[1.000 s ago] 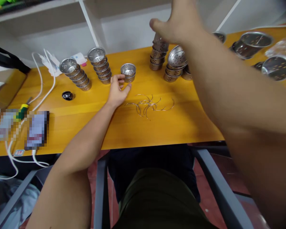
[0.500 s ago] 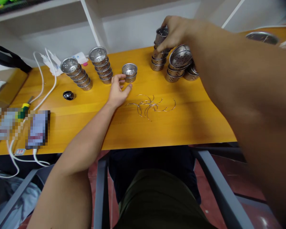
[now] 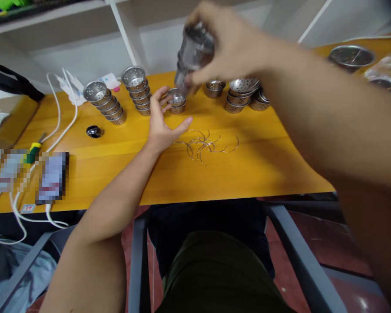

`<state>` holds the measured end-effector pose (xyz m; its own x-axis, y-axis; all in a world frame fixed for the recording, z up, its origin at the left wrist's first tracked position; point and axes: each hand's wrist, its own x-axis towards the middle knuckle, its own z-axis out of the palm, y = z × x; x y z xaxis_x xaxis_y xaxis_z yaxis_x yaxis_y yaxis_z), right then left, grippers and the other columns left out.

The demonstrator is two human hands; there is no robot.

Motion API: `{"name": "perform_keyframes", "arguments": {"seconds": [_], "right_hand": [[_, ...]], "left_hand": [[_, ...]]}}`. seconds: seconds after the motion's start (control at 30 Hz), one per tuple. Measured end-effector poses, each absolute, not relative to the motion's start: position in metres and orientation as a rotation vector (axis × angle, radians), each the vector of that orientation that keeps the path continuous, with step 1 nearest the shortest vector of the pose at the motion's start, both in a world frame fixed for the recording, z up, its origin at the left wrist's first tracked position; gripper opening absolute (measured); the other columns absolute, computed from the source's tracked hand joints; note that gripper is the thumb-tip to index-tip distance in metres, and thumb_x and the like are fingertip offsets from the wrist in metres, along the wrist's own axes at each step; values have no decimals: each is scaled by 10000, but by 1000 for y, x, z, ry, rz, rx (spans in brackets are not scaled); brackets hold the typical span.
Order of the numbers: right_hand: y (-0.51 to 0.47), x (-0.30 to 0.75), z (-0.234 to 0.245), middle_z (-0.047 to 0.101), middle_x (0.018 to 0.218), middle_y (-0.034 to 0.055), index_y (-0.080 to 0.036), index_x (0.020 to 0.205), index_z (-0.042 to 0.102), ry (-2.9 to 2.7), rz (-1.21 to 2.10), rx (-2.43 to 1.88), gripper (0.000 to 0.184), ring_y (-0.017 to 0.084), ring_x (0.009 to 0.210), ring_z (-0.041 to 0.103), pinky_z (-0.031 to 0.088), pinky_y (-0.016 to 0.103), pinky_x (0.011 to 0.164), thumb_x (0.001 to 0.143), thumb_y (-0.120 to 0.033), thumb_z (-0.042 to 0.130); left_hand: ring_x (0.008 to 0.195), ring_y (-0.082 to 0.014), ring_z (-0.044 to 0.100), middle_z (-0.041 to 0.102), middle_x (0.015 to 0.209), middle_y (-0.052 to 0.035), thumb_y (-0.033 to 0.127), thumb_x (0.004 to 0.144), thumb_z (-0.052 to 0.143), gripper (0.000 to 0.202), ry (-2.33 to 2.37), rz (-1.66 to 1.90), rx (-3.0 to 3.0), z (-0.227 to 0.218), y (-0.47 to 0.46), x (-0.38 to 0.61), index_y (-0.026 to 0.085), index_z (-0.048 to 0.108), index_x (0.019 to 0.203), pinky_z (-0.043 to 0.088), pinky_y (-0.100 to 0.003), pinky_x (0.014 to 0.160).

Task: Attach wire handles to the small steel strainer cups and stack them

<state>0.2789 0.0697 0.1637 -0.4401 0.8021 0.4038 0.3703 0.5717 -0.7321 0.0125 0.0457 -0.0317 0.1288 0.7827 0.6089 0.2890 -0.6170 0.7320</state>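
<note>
My right hand (image 3: pixel 211 48) grips a tilted stack of perforated metal cups (image 3: pixel 193 52), blurred by motion, above the table. Below its lower end stands a short stack of the same cups (image 3: pixel 177 104). My left hand (image 3: pixel 163 119) is beside that short stack, fingers spread and thumb apart, holding nothing; whether its fingertips touch the rim I cannot tell. Taller cup stacks stand to the left, one upright (image 3: pixel 140 93) and one leaning (image 3: pixel 106 102). On the right are a low stack (image 3: pixel 214 90) and a wider group of cups (image 3: pixel 239 98).
Thin curved wires (image 3: pixel 203 145) lie loosely in mid-table. Further left are a black shiny object (image 3: pixel 94 131), a green-yellow screwdriver (image 3: pixel 34 152), a phone (image 3: pixel 52 178) and white cables (image 3: pixel 57 137). A metal bowl (image 3: pixel 351 56) sits at the far right, and shelving (image 3: pixel 127 39) rises behind.
My right hand has lifted several cups off the right stack and carried them left, tilted, over the short stack. My left hand's fingers have spread wider.
</note>
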Motion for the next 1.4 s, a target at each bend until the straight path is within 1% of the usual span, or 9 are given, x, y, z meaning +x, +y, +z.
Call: {"name": "perform_keyframes", "arguments": {"seconds": [0.1, 0.2, 0.4, 0.57, 0.8, 0.93, 1.03, 1.17, 1.4], "right_hand": [[41, 266, 121, 818, 1582, 135, -230, 1536, 719, -2268, 605, -806, 850, 464, 1445, 815, 695, 720, 1350, 782, -212, 1112], [17, 256, 75, 751, 1691, 133, -359, 1668, 683, -2216, 538, -865, 925, 520, 1658, 684, 562, 739, 1492, 843, -323, 1099], [-9, 256, 30, 553, 1920, 171, -370, 1995, 364, -2105, 596, -841, 1258, 524, 1883, 462, 408, 764, 1590, 977, -683, 1035], [0, 272, 25, 671, 1784, 157, -440, 1920, 472, -1938, 607, -904, 972, 510, 1698, 655, 681, 735, 1346, 1123, -911, 766], [25, 281, 14, 786, 1376, 141, -313, 1442, 781, -1934, 534, -960, 569, 381, 1096, 823, 781, 645, 1058, 1114, -770, 866], [18, 283, 21, 775, 1394, 146, -303, 1433, 785, -1918, 366, -934, 439, 371, 1117, 817, 753, 658, 1123, 1181, -661, 816], [13, 280, 23, 796, 1178, 116, -313, 1377, 804, -1922, 352, -926, 367, 372, 1102, 807, 744, 638, 1133, 1232, -646, 746], [11, 272, 20, 694, 913, 49, -303, 1347, 807, -1895, 400, -933, 423, 307, 878, 737, 755, 577, 1021, 1285, -679, 623], [18, 268, 11, 617, 887, 42, -283, 1304, 812, -1832, 512, -872, 446, 305, 854, 706, 740, 586, 978, 1265, -703, 666]], "left_hand": [[1888, -512, 512, 517, 1879, -123, 886, 852, 1111, 1288, 955, 1473, 2032, -22, 32, 23, 406, 428, 1832, 503, -691, 1547], [1830, -475, 593, 590, 1854, -129, 834, 919, 1077, 1193, 864, 1473, 2139, -21, 27, 25, 349, 444, 1805, 496, -668, 1563], [1532, -427, 820, 776, 1641, -91, 882, 955, 987, 993, 908, 1392, 2166, -18, 22, 27, 372, 564, 1695, 669, -651, 1353], [1709, -498, 721, 773, 1645, -88, 950, 875, 1045, 1047, 985, 1340, 2120, -8, 19, 30, 361, 654, 1647, 554, -736, 1495], [1751, -498, 674, 772, 1637, -104, 944, 818, 1101, 1102, 972, 1286, 2219, -24, 33, 22, 357, 678, 1649, 505, -721, 1541], [1665, -466, 744, 785, 1625, -122, 1022, 870, 1005, 1122, 1018, 1257, 2366, -38, 44, 18, 344, 626, 1680, 545, -685, 1511], [1612, -454, 786, 797, 1617, -129, 1048, 859, 989, 1162, 1012, 1257, 2398, -39, 44, 17, 342, 614, 1703, 585, -668, 1479], [1483, -431, 864, 830, 1554, -115, 1068, 830, 990, 1170, 983, 1287, 2386, -32, 35, 21, 351, 643, 1687, 691, -639, 1358], [1351, -404, 906, 867, 1389, -89, 1076, 858, 959, 1078, 991, 1328, 2332, -26, 30, 28, 321, 727, 1592, 755, -603, 1235]]}}
